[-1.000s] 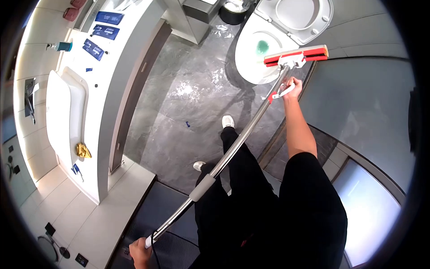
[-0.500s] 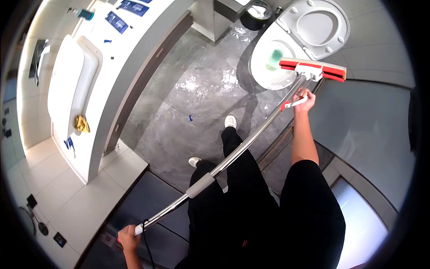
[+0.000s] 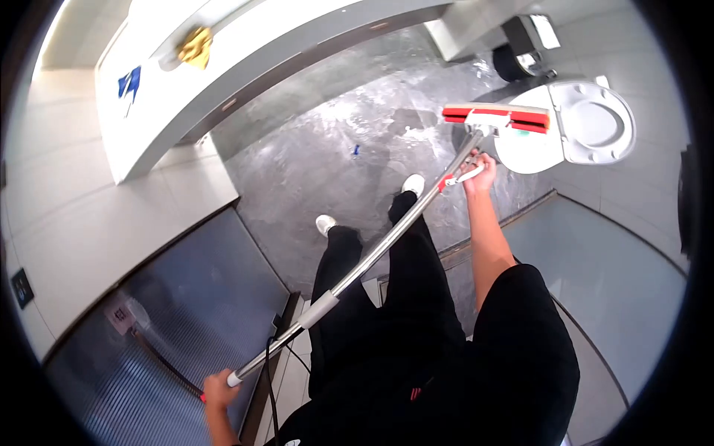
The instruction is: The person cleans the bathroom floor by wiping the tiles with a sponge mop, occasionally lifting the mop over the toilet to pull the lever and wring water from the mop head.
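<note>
A long sponge mop (image 3: 387,241) with a steel pole runs diagonally across my body. Its red and white mop head (image 3: 494,119) is raised at the upper end, overlapping the toilet bowl's left side in view. My right hand (image 3: 482,172) is closed around the pole just below the head, beside a white lever with a red joint. At the lower left, my left hand (image 3: 219,389) grips the pole's end, where a little red shows. A dark cord loop (image 3: 271,372) hangs near that end.
The white toilet (image 3: 532,152) has its lid up, with a black bin (image 3: 513,65) behind it. A counter (image 3: 141,141) carries a yellow cloth (image 3: 195,47) and a blue item (image 3: 129,84). A small blue scrap (image 3: 356,150) lies on the grey floor (image 3: 297,178). Glass panels flank me.
My view has turned left: the toilet shifts right and the counter moves up. Ribbed glass at lower left shows more. Both hands keep hold of the mop, its head slightly further left in view.
</note>
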Demonstrator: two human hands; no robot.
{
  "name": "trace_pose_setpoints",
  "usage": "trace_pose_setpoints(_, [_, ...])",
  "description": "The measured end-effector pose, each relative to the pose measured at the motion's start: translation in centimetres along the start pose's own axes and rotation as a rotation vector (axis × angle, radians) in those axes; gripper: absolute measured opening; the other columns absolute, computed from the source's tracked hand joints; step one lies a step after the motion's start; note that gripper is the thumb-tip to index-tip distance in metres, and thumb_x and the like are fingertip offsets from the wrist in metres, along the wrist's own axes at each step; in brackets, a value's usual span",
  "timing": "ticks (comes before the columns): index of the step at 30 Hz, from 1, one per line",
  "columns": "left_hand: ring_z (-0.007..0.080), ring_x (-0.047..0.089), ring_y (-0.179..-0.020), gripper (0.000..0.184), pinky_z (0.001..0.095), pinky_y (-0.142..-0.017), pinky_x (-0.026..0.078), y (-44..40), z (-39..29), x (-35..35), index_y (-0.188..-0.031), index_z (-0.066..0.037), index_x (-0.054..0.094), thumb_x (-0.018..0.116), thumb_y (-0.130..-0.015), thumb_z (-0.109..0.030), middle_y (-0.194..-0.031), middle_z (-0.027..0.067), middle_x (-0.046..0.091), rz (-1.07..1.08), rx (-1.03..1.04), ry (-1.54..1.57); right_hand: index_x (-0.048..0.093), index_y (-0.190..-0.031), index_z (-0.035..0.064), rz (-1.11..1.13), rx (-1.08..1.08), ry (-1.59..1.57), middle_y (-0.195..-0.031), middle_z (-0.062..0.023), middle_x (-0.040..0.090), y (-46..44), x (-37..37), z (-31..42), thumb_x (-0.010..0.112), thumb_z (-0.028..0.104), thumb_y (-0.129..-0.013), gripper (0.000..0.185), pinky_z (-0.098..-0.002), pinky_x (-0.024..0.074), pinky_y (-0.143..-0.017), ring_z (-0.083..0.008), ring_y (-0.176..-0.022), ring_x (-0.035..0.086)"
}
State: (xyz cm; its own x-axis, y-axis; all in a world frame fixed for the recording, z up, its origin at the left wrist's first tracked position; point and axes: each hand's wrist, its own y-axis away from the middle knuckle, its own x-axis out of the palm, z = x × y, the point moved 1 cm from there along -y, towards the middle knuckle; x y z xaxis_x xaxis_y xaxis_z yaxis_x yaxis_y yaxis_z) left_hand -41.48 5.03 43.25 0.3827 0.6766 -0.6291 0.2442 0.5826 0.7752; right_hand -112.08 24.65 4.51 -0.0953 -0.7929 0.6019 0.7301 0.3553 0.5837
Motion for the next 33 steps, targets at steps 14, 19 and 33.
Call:
trace_pose_setpoints(14, [0.0416, 0.060, -0.068, 0.020, 0.0487, -0.062, 0.048, 8.7, 7.4, 18.0, -0.078, -0.004, 0.058, 0.069, -0.069, -0.018, -0.069, 0.0223, 0.061, 0.011, -0.487, 0.259, 0.044, -0.092, 0.0064, -0.219, 1.079, 0.435, -0.075, -0.0098, 0.053, 28.9, 6.6, -55.6, 0.067, 0.015, -0.082, 0.027, -0.0370, 0.0530, -0.053, -0.0195, -0.059, 0.056])
trace_pose_setpoints(19, [0.0382, 0.062, -0.079, 0.030, 0.0466, -0.068, 0.048, 3.1, 6.3, 22.3, -0.096, -0.007, 0.059, 0.069, -0.074, -0.025, -0.085, 0.0186, 0.064, -0.045, -0.669, 0.388, 0.042, -0.104, 0.0055, 0.095, 0.992, 0.912, -0.083, -0.0104, 0.054, 31.2, 9.1, -61.4, 0.063, 0.013, -0.084, 0.031, -0.0375, 0.0539, -0.054, -0.0205, -0.065, 0.060])
trace_pose_setpoints(33, [0.0373, 0.045, -0.119, 0.060, 0.0395, -0.100, 0.034, -13.1, -6.5, 18.7, -0.134, 0.006, 0.032, 0.060, -0.084, -0.012, -0.127, 0.0267, 0.045, -0.075, -0.215, 1.114, 0.018, -0.135, 0.0104, 0.323, 0.707, 0.964, -0.104, -0.0212, 0.052, 25.4, 12.9, -58.0, 0.060, 0.007, -0.084, 0.066, -0.0329, 0.0516, -0.043, -0.0218, -0.055, 0.060])
